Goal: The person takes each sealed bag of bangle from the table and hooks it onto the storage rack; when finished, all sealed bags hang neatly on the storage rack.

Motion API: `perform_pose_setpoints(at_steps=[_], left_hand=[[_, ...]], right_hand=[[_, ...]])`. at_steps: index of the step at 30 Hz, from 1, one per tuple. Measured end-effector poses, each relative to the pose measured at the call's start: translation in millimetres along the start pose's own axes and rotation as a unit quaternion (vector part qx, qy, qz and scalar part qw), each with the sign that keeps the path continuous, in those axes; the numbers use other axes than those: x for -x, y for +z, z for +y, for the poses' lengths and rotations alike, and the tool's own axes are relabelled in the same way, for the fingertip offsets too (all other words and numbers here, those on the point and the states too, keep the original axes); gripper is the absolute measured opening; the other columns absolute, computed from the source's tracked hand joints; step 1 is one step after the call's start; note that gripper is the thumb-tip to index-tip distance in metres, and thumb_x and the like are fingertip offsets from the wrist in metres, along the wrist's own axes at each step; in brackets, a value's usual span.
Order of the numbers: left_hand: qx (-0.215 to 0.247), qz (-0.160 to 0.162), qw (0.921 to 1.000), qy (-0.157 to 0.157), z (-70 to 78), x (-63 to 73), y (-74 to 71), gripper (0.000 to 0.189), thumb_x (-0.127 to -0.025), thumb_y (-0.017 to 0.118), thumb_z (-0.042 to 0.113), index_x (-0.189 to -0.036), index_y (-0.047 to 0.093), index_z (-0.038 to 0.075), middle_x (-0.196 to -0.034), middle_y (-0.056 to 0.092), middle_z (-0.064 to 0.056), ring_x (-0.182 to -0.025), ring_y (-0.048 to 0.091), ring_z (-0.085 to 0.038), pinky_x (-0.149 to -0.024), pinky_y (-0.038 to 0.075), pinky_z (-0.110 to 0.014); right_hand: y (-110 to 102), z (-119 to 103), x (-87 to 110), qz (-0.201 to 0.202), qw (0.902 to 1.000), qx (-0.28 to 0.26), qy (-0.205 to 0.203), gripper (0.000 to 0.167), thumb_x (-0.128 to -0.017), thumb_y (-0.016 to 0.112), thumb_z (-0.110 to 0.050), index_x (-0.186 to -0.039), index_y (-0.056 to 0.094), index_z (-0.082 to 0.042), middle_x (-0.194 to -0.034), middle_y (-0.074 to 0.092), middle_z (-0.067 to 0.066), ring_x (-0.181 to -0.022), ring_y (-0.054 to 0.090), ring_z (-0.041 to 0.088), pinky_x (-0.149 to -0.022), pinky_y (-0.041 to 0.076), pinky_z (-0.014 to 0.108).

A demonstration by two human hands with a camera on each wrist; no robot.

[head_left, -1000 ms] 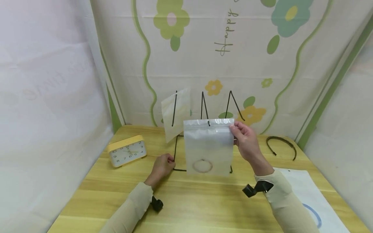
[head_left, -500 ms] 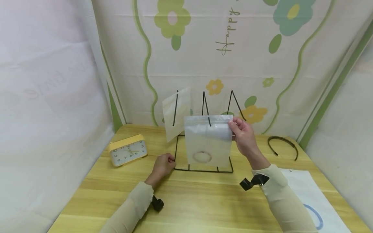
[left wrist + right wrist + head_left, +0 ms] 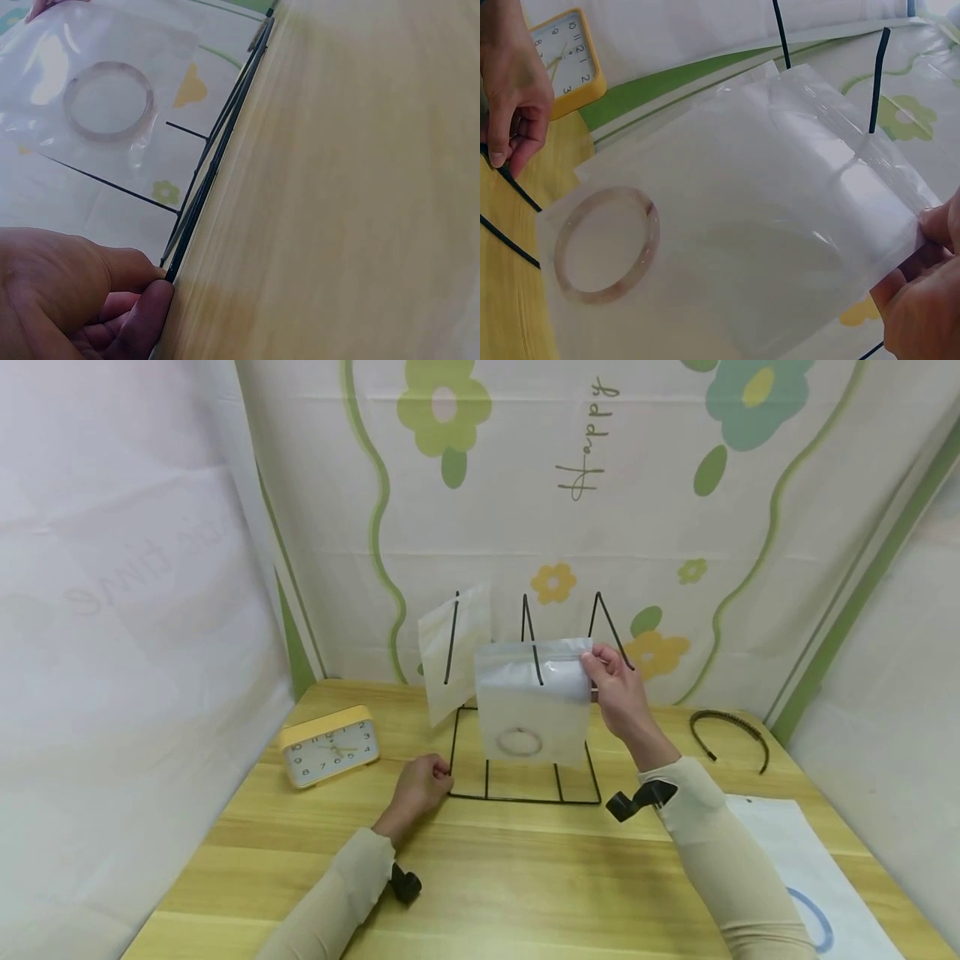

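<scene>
Small cloth-walled booth, arranged for tabletop filming; whether inside a home or a studio, can't tell. White cloth (image 3: pixel 487 518) rises behind and on both sides of a wood-grain table (image 3: pixel 525 877). Print on it: flowers (image 3: pixel 553 583), wavy green lines (image 3: pixel 380 485), the word "Happy" (image 3: pixel 587 443) running sideways (I tilt my head to read it). Yellow clock (image 3: pixel 330 752), homely. Black rack (image 3: pixel 525 800) and bags (image 3: pixel 517 706), shop-display look. Two wrist cams (image 3: pixel 406 886) suggest recording.

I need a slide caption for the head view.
Right hand holds a translucent bag at the middle hook; left hand pinches the rack.
</scene>
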State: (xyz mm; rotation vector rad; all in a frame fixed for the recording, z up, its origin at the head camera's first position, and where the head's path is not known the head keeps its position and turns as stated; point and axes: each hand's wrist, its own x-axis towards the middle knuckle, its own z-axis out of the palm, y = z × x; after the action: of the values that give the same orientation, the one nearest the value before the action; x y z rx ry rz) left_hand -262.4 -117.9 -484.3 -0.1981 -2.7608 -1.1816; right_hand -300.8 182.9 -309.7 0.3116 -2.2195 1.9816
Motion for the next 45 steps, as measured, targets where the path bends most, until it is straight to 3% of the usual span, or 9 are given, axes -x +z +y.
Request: perform_pose_setpoints(at_steps=[14, 24, 31, 39, 45], left_hand=[[0.000, 0.000, 0.9999, -0.011, -3.4, 0.3, 3.1, 0.012, -0.081, 0.070, 0.006, -0.093, 0.069, 0.002, -0.079, 0.066, -0.002, -0.070, 0.059, -0.013, -0.064, 0.051, -0.029], [-0.002, 0.000, 1.0000, -0.007, -3.3, -1.5, 5.3, 0.013, -0.081, 0.070, 0.006, -0.093, 0.069, 0.003, -0.079, 0.066, -0.002, -0.069, 0.059, -0.012, -0.064, 0.051, -0.029], [-0.010, 0.002, 0.9998, -0.017, -3.2, -1.2, 1.2, 0.012, -0.082, 0.070, 0.007, -0.094, 0.069, 0.004, -0.079, 0.065, -0.001, -0.069, 0.059, -0.012, -0.064, 0.051, -0.029], [-0.004, 0.013, 0.9999, 0.007, -2.9, -1.8, 2.2, 0.011, -0.080, 0.071, 0.006, -0.091, 0.070, 0.003, -0.078, 0.067, -0.002, -0.068, 0.059, -0.011, -0.064, 0.051, -0.029], [-0.002, 0.011, 0.9999, 0.005, -3.2, -1.8, 3.9, 0.010, -0.081, 0.070, 0.006, -0.091, 0.070, 0.004, -0.078, 0.066, -0.001, -0.068, 0.057, -0.011, -0.064, 0.050, -0.029]], right_hand=[[3.4, 3.8, -18.5, 0.002, 0.9982, 0.060, 0.001, 0.037, -0.103, 0.046, -0.038, -0.118, 0.052, -0.005, -0.121, 0.058, 0.015, -0.104, 0.059, 0.026, -0.075, 0.054, 0.032], [3.0, 11.1, -34.4, 0.001, 0.9991, 0.040, 0.008, 0.039, -0.102, 0.046, -0.043, -0.118, 0.051, -0.008, -0.126, 0.055, 0.017, -0.107, 0.056, 0.026, -0.078, 0.052, 0.033], [10.6, 7.3, -50.3, -0.001, 0.9996, 0.026, 0.008, 0.044, -0.102, 0.046, -0.041, -0.125, 0.051, -0.004, -0.126, 0.055, 0.018, -0.108, 0.056, 0.028, -0.086, 0.052, 0.044], [12.3, 9.5, -64.5, 0.016, 0.9998, -0.003, 0.011, 0.044, -0.102, 0.048, -0.038, -0.128, 0.053, -0.004, -0.127, 0.053, 0.016, -0.107, 0.054, 0.027, -0.092, 0.048, 0.052], [13.2, 10.7, -66.4, 0.026, 0.9983, -0.035, 0.039, 0.045, -0.101, 0.050, -0.040, -0.132, 0.053, -0.008, -0.131, 0.052, 0.012, -0.113, 0.052, 0.027, -0.096, 0.046, 0.054]])
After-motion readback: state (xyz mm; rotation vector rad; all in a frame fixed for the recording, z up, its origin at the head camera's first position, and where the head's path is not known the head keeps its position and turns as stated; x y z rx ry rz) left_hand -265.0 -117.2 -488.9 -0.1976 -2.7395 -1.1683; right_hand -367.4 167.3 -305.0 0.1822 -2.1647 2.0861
